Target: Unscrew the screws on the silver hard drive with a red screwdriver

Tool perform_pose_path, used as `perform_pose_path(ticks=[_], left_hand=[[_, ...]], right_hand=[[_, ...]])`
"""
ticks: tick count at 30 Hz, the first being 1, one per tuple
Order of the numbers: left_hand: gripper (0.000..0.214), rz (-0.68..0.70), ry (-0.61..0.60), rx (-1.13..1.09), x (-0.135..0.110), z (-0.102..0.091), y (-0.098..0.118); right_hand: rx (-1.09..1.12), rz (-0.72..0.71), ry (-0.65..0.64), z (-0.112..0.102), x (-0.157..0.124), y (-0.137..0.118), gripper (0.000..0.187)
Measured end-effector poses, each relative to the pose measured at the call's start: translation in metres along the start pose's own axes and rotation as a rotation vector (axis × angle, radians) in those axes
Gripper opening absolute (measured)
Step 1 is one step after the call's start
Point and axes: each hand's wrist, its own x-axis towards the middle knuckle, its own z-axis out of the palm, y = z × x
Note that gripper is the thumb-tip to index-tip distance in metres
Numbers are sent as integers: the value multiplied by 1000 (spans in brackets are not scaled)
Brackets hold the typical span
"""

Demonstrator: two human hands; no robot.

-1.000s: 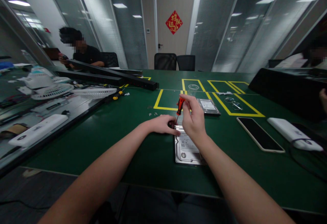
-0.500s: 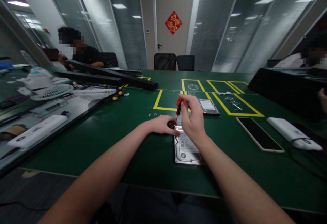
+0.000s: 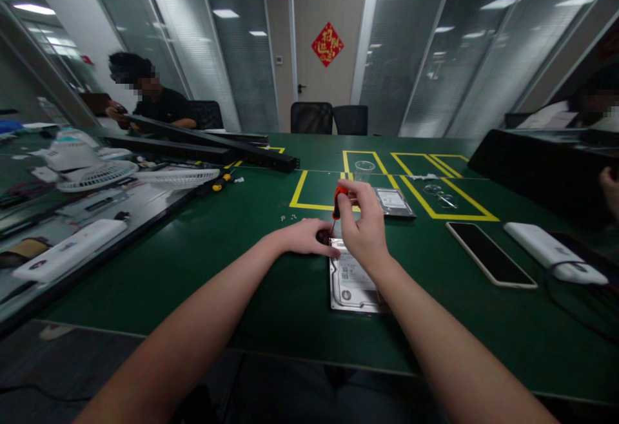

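Observation:
A silver hard drive (image 3: pixel 352 282) lies flat on the green table (image 3: pixel 242 256) in front of me. My right hand (image 3: pixel 363 224) is closed on a small red-handled screwdriver (image 3: pixel 337 200), held upright with its tip at the drive's far left corner. My left hand (image 3: pixel 305 236) rests on the table with its fingers curled against that same corner of the drive. What the fingertips pinch is hidden.
A second drive (image 3: pixel 394 202) lies in a yellow-taped box, with a clear cup (image 3: pixel 364 167) and small parts beyond. A phone (image 3: pixel 489 253) and a white power bank (image 3: pixel 551 253) lie at right, tiny screws (image 3: pixel 289 216) at left. People sit at both far sides.
My right hand has shifted slightly on the screwdriver handle, which sits a little lower and further left. The left hand and the drive have stayed put.

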Motion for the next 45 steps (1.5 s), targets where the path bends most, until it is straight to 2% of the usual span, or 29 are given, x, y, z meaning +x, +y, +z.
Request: perform_pose_path(ticks=[23, 35, 45], left_hand=[[62, -11, -9, -12, -1, 0, 1], [60, 4, -2, 23, 1, 0, 0], [61, 9, 4, 9, 0, 1, -1]], right_hand=[[-30, 17, 0, 0, -1, 1, 20], [160, 121, -42, 4, -6, 8, 28], [80, 61, -9, 3, -3, 6, 26]])
